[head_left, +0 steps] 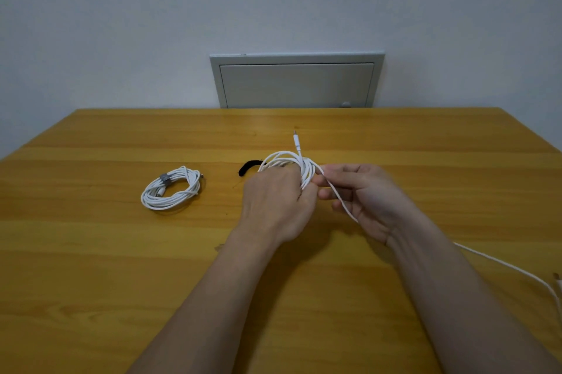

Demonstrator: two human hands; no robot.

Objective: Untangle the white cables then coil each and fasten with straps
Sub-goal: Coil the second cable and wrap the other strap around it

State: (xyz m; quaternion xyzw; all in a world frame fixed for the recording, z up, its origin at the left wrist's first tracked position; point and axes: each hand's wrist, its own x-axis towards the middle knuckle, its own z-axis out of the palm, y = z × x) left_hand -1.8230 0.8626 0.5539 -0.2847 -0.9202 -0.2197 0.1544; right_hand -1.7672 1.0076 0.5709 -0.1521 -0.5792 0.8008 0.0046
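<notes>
My left hand (275,201) grips a bundle of white cable loops (306,171) above the middle of the wooden table (91,252). The cable's plug end (296,142) sticks up behind the loops. My right hand (363,195) pinches the loose strand (340,200) of the same cable close to the loops; that strand runs under my right forearm and trails off to the table's right edge (517,271). A second white cable (170,188) lies coiled at the left, fastened with a grey strap (164,178). A black strap (250,167) lies on the table just behind my left hand.
The table's far edge meets a pale wall with a grey metal panel door (296,83). A small tan object (557,277) shows at the right edge of the table, cut off by the frame.
</notes>
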